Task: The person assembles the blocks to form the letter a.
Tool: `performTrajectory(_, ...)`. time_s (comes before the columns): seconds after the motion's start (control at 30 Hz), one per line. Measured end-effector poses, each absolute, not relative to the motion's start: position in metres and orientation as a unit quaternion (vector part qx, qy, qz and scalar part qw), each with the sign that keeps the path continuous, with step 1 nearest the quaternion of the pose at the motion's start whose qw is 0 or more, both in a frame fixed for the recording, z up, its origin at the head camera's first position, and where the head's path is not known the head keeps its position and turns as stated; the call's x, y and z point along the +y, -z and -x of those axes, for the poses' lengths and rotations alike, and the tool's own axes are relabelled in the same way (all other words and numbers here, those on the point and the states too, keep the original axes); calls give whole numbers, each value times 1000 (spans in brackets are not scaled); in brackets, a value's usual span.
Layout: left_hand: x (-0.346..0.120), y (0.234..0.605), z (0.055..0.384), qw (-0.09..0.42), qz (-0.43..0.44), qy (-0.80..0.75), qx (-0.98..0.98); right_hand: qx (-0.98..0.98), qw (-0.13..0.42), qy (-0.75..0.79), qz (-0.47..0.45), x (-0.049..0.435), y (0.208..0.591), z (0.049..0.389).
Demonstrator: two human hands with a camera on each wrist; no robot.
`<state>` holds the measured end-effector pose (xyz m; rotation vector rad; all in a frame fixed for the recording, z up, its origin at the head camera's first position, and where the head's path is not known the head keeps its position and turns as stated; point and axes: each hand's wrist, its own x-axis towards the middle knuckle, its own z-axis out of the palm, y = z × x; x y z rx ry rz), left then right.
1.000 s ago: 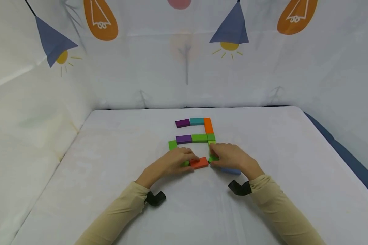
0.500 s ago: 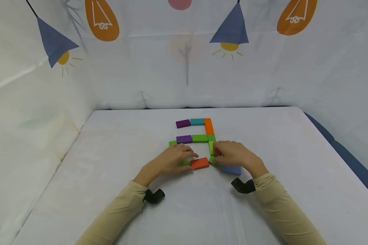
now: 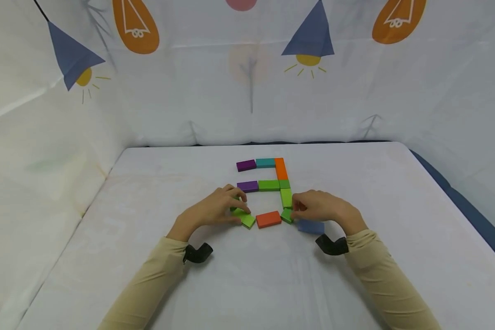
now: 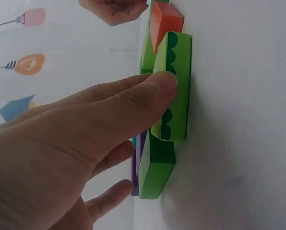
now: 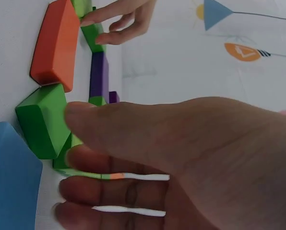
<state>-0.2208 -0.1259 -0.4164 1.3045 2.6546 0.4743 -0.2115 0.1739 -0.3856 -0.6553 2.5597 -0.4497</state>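
Observation:
In the head view my left hand (image 3: 214, 206) is at the lower left corner of a figure of coloured wooden blocks. It pinches a light green block (image 4: 182, 86) with a dark scalloped edge, thumb on its near face; the index fingertip is hidden behind. A darker green block (image 4: 157, 163) stands beside it. My right hand (image 3: 319, 206) is at the lower right corner, its thumb tip right at a green block (image 5: 44, 120), fingers loosely bent. Between the hands lies an orange-red block (image 3: 268, 219). A blue block (image 3: 310, 227) lies just below the right hand.
Farther back, a purple block (image 3: 247, 186) and a green block (image 3: 268, 185) form a row, reaching a light green block (image 3: 286, 198) on the right side. An orange block (image 3: 281, 168), a teal block (image 3: 265, 163) and a dark purple block (image 3: 246, 165) form the top.
My left hand has moved left, away from the orange-red block, and more of the light green block shows. The right hand has drawn slightly right, uncovering the light green block on that side.

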Motion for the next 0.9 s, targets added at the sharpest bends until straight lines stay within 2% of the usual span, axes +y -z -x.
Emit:
performTrajectory(0.4,-124,420,222,64,-441,-152,882,923,187,192,276,175,383,213)
performTrajectory(0.9,-121,420,221,76,-434,-152,885,931,225,142,251,176,383,210)
